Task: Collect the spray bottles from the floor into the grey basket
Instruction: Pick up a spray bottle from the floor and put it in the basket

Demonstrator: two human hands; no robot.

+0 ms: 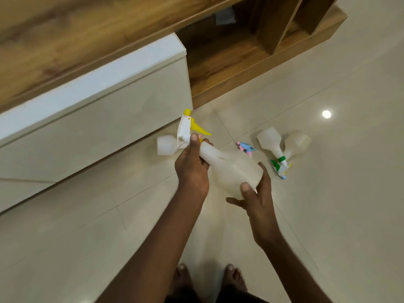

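I hold a white spray bottle [231, 169] with a yellow-and-white trigger head above the floor. My left hand [192, 167] grips its neck just below the trigger; my right hand [258, 193] cups its base. On the tiles behind lie more white bottles: one [166, 145] partly hidden behind the held trigger head, a pink-and-blue trigger head [246, 148] showing past the held bottle, one with a green collar [270, 142], and a rounder one [298, 142] beside it. No grey basket is in view.
A glossy white cabinet front [94, 132] stands at the left, with a wooden top above it. A low wooden shelf unit [240, 62] runs behind the bottles. My bare feet [209, 278] stand on the beige tiled floor [328, 215].
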